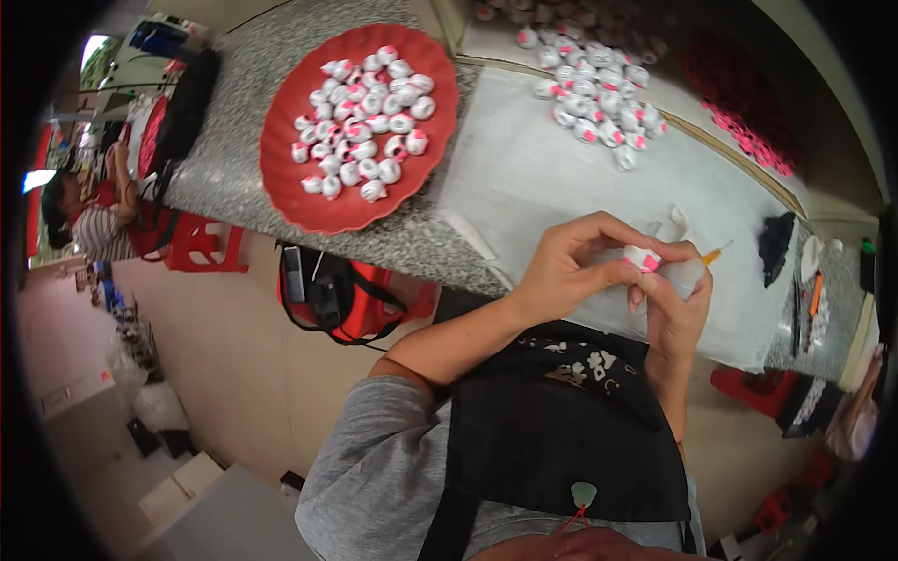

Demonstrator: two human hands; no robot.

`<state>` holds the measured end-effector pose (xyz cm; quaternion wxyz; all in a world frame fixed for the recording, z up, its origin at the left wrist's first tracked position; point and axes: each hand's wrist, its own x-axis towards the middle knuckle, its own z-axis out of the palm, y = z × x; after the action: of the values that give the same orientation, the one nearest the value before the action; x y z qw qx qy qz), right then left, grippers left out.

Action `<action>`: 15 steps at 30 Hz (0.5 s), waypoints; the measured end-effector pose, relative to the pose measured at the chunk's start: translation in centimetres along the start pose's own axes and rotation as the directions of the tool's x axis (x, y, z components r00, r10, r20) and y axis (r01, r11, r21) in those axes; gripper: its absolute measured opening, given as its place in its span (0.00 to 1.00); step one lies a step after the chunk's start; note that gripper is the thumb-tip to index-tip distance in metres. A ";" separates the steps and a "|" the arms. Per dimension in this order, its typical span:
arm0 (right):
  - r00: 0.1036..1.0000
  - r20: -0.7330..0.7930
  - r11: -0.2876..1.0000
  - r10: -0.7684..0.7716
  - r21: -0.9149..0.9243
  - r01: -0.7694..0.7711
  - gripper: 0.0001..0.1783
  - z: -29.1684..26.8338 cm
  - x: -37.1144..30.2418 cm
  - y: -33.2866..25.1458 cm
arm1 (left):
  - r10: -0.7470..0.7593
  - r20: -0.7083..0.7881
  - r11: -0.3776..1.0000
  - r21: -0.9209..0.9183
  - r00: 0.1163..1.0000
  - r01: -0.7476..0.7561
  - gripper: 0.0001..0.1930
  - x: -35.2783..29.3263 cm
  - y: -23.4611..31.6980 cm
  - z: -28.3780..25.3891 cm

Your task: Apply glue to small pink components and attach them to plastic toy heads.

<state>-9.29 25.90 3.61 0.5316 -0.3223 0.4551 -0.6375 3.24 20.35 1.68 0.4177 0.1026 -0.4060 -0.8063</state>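
Note:
Over the white sheet (510,178), both hands meet around a small white rounded piece with a pink patch (642,259). My left hand (568,271) pinches it between thumb and fingers from the left. My right hand (681,304) grips it from the other side, its thumb near the pink patch. Beside the right fingers is a pale, crumpled scrap (687,277); whether the hand holds it, I cannot tell. A thin tool with a yellow handle (713,255) sticks out past the right hand, its other end hidden. A white strip of scrap (673,224) lies just beyond.
At the far left, a red scalloped plate (281,178) bears many similar pieces. More white-and-pink pieces (599,89) are heaped at the back, beside pink pieces (748,140). A black cloth (776,245) and an orange tool (816,293) lie right. Another person (98,224) sits far left.

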 end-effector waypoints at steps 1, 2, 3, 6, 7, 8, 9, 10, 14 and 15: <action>1.000 0.017 1.000 0.003 0.011 -0.003 0.12 0.2 0.2 0.0 | 0.007 -0.012 1.000 0.015 1.000 -0.007 0.10 0.0 0.2 0.0; 0.999 0.026 1.000 0.021 0.021 -0.022 0.12 0.3 0.3 -0.1 | 0.013 -0.035 0.999 0.031 0.999 -0.012 0.10 0.0 0.4 0.0; 0.999 0.031 0.999 0.038 0.028 -0.039 0.13 0.5 0.4 -0.1 | 0.017 -0.055 0.999 0.043 0.998 -0.015 0.10 -0.1 0.5 0.0; 0.998 0.035 0.998 0.058 -0.039 -0.057 0.17 1.3 1.2 -0.4 | 0.366 -0.113 0.791 0.560 0.924 -0.245 0.11 -0.4 2.8 -2.1; 0.997 0.037 0.996 0.063 -0.068 -0.060 0.19 1.3 1.4 -0.8 | 0.527 -0.219 0.698 0.662 0.821 -0.271 0.11 -0.6 4.4 -2.8; 0.998 0.046 0.996 0.033 -0.081 -0.029 0.23 0.5 1.5 -0.7 | 0.627 -0.288 0.620 0.747 0.724 -0.239 0.14 -0.6 6.1 -3.5; 0.999 0.033 0.996 0.027 -0.082 -0.024 0.23 0.0 1.6 -0.8 | 0.759 -0.192 0.363 0.918 0.622 -0.159 0.18 -0.5 7.8 -4.7; 1.000 0.003 0.996 -0.004 -0.085 0.004 0.25 -0.4 1.8 -0.7 | 0.838 -0.109 0.170 0.983 0.535 -0.066 0.23 -0.1 9.0 -4.9; 0.994 -0.091 0.985 -0.058 -0.167 0.042 0.28 -1.6 1.4 -0.5 | 0.678 0.146 -0.154 0.987 0.720 -0.055 0.20 2.8 9.3 -5.2; 0.994 -0.091 0.984 -0.061 -0.171 0.045 0.28 -1.7 1.2 -0.5 | 0.489 0.238 -0.225 0.964 0.839 -0.142 0.18 4.1 8.4 -5.3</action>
<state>-11.29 25.12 3.30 0.4627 -0.3473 0.5235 -0.6255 8.30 11.51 5.20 0.4354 0.3612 -0.8213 -0.0734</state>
